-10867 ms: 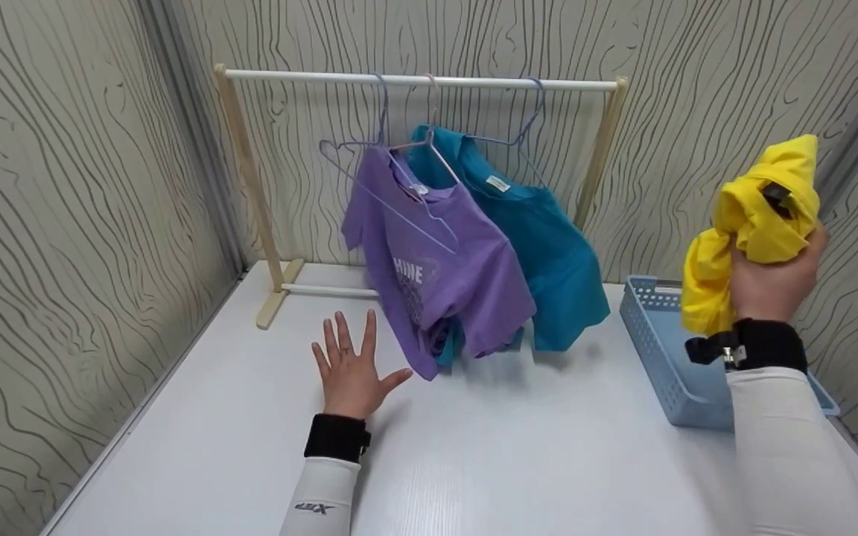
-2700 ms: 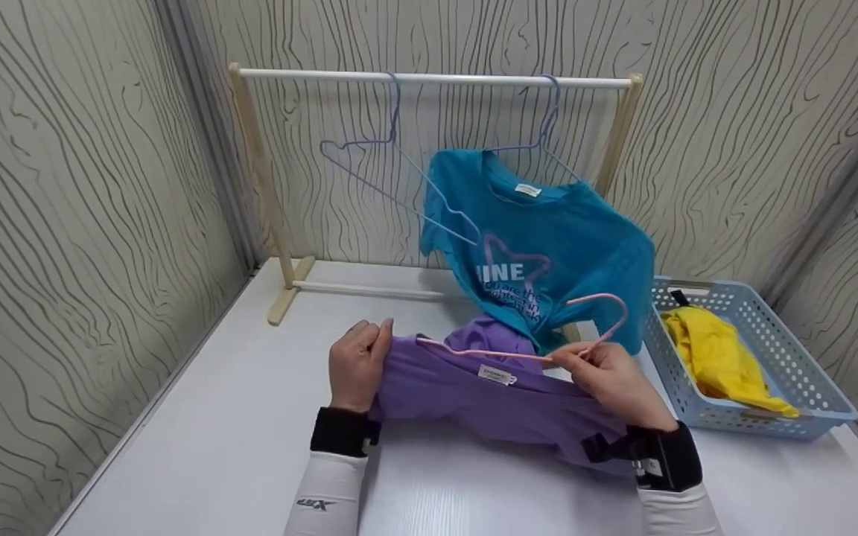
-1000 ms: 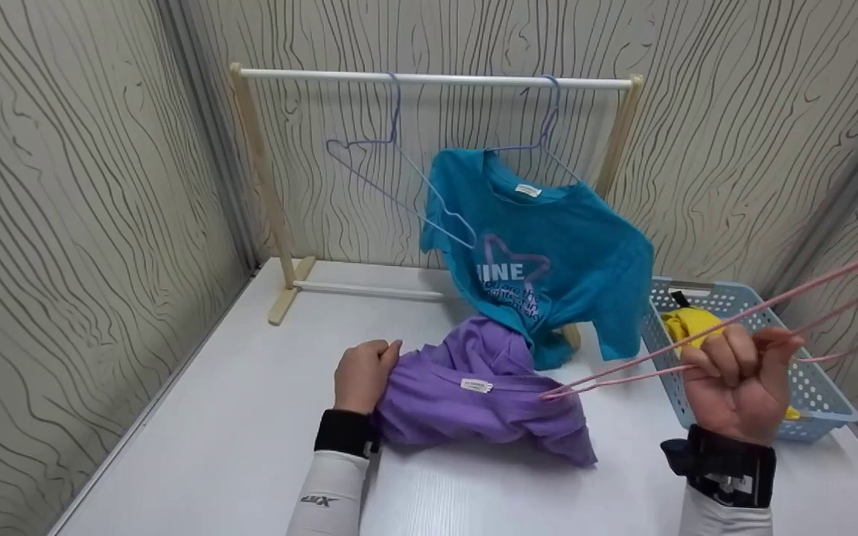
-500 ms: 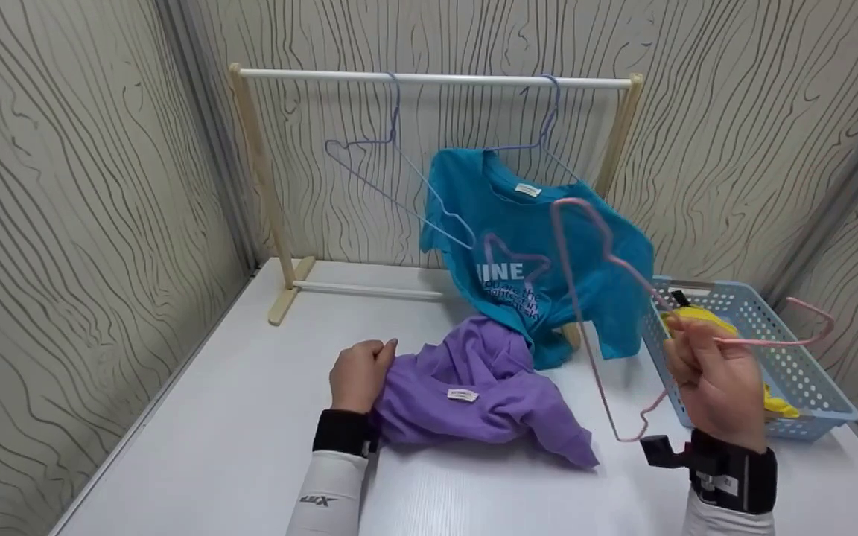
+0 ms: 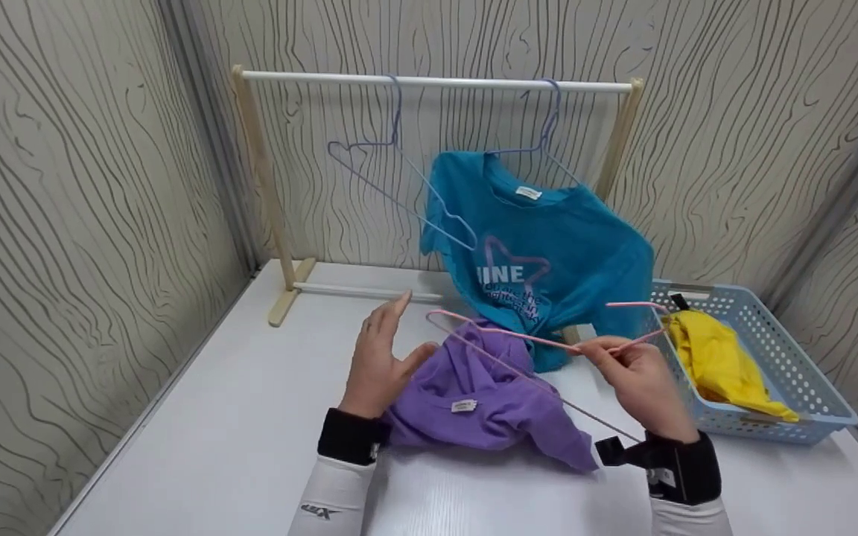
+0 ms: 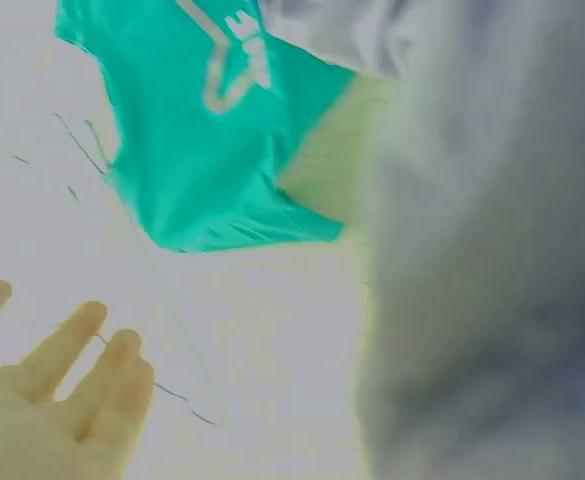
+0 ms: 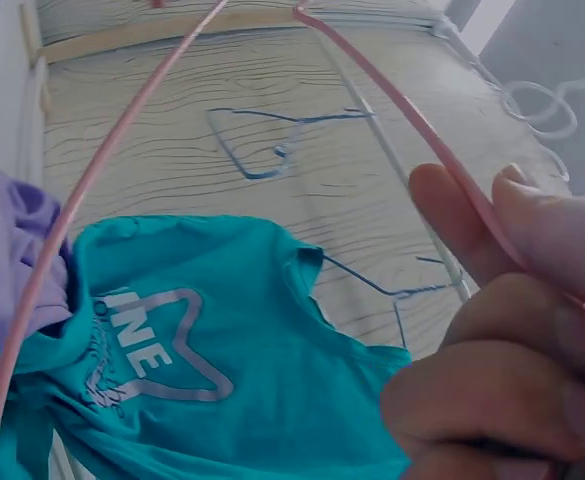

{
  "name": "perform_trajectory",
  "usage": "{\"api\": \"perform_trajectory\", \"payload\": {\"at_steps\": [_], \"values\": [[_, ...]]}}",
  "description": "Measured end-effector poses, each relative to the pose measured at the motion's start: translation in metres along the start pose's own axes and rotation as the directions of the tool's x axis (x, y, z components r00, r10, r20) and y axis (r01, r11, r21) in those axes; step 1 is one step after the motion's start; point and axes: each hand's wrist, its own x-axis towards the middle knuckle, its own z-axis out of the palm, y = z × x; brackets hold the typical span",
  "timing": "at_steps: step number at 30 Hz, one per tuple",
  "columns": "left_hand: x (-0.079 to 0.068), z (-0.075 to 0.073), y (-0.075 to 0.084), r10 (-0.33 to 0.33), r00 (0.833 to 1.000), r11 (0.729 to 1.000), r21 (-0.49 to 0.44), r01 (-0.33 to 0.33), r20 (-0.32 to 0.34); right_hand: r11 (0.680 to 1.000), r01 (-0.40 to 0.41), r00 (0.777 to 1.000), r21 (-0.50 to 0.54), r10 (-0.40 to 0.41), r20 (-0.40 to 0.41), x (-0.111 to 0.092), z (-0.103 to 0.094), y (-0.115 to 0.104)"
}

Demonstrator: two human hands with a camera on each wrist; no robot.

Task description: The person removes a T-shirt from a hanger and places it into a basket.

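A pink wire hanger (image 5: 526, 337) is pinched near the base of its hook by my right hand (image 5: 645, 387); the right wrist view shows thumb and fingertips on the pink wire (image 7: 437, 140). The hanger slants above a rumpled purple T-shirt (image 5: 477, 428) that lies on the table, its neck label facing up. At the shirt's left side is my left hand (image 5: 380, 365), fingers straight and thumb spread, holding nothing. Behind, a teal T-shirt (image 5: 570, 238) hangs on a purple hanger (image 5: 546, 138), its hem reaching down beside the purple cloth.
A small clothes rack (image 5: 310, 76) of white bars and wooden legs stands at the back of the white table (image 5: 250, 417). One bare lilac hanger (image 5: 369, 143) hangs from its rail. On the right is a blue basket (image 5: 816, 387) with a yellow garment (image 5: 723, 365) inside.
The pink hanger came out of the purple shirt, swung right and turned, and is now back over the shirt. My left hand has let go of the shirt and spread its fingers.
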Motion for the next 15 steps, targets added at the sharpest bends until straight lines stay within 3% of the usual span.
{"api": "perform_trajectory", "payload": {"at_steps": [4, 9, 15], "values": [[-0.001, 0.002, 0.015, 0.080, 0.994, 0.997, 0.003, -0.080, 0.077, 0.999, -0.004, 0.996, -0.044, 0.008, 0.093, 0.002, 0.017, -0.006], [-0.001, 0.005, 0.024, 0.129, 0.978, 0.991, 0.006, -0.132, 0.161, 0.999, -0.004, 0.983, -0.041, 0.012, 0.186, 0.002, 0.031, -0.011], [-0.002, 0.004, 0.026, 0.145, 0.973, 0.988, 0.021, -0.151, 0.179, 0.999, -0.003, 0.979, -0.035, 0.010, 0.206, 0.001, 0.035, -0.012]]}}
